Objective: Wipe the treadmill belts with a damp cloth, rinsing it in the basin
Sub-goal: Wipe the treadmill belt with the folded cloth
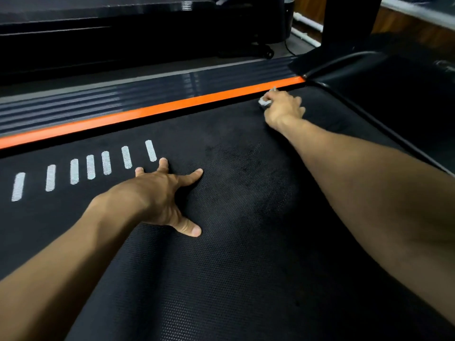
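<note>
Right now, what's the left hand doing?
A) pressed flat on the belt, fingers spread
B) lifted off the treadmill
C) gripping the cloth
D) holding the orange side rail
A: the left hand lies flat on the black treadmill belt with fingers spread, beside the white stripes; the cloth is under the right hand, up by the orange rail.

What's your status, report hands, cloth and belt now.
Left hand flat, fingers spread on black textured treadmill belt. Right hand grips small grey cloth by orange side rail. Nothing in the way.
</note>
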`<action>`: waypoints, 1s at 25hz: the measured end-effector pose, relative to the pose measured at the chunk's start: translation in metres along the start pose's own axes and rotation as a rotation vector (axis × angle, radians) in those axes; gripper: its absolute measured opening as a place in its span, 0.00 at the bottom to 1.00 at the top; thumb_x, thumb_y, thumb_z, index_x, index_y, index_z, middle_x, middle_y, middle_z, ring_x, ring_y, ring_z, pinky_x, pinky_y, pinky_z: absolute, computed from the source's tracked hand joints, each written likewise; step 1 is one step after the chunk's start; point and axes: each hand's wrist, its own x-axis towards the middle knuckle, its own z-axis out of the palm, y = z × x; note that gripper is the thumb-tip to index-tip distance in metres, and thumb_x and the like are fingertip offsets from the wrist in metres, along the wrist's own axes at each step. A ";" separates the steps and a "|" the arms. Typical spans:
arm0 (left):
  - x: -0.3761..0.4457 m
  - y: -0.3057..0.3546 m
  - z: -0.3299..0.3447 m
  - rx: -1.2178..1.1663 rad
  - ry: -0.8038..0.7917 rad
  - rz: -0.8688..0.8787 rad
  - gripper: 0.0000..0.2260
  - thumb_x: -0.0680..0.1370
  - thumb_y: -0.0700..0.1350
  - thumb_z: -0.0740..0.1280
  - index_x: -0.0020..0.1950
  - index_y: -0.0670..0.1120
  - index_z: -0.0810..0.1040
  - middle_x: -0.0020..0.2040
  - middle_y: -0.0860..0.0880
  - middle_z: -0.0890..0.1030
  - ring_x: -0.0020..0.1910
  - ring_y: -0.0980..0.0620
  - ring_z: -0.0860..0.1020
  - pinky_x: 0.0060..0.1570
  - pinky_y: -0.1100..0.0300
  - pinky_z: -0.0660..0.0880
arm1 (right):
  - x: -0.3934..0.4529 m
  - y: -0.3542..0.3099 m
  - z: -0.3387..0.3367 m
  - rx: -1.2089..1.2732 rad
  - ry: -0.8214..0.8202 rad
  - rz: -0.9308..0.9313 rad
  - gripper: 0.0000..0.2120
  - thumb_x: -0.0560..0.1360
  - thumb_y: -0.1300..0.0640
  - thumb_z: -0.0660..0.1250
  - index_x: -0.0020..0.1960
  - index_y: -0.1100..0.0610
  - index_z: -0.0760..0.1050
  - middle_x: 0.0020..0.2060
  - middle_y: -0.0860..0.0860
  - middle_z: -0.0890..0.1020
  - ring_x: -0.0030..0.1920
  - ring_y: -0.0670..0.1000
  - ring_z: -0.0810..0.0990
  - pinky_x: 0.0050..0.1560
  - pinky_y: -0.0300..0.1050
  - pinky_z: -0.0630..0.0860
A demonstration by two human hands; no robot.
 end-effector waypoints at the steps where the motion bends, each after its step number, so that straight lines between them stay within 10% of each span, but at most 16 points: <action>1: 0.000 0.000 0.000 0.003 0.001 -0.001 0.54 0.58 0.70 0.75 0.71 0.75 0.39 0.79 0.47 0.35 0.75 0.29 0.42 0.72 0.34 0.53 | -0.002 -0.007 0.003 0.045 0.005 0.021 0.15 0.78 0.59 0.61 0.60 0.45 0.77 0.66 0.50 0.74 0.65 0.59 0.66 0.62 0.52 0.64; 10: 0.000 -0.002 0.000 0.007 -0.002 -0.002 0.54 0.57 0.71 0.74 0.71 0.76 0.39 0.79 0.48 0.36 0.76 0.30 0.43 0.72 0.35 0.54 | -0.086 -0.036 0.034 0.170 -0.194 -0.886 0.28 0.72 0.69 0.60 0.67 0.47 0.76 0.71 0.43 0.72 0.56 0.54 0.70 0.63 0.50 0.64; 19: 0.004 -0.003 0.002 0.023 0.007 0.011 0.54 0.55 0.72 0.74 0.70 0.77 0.40 0.79 0.49 0.37 0.76 0.30 0.46 0.72 0.35 0.57 | -0.021 0.022 0.005 0.034 0.130 0.036 0.19 0.76 0.62 0.60 0.62 0.47 0.76 0.65 0.52 0.75 0.62 0.61 0.69 0.64 0.53 0.67; 25: 0.003 -0.004 0.003 0.010 0.013 -0.006 0.55 0.56 0.72 0.74 0.72 0.74 0.41 0.79 0.48 0.36 0.76 0.31 0.44 0.72 0.34 0.56 | -0.150 -0.038 0.043 0.168 -0.158 -0.932 0.26 0.69 0.67 0.61 0.63 0.51 0.78 0.65 0.49 0.77 0.51 0.59 0.72 0.55 0.51 0.69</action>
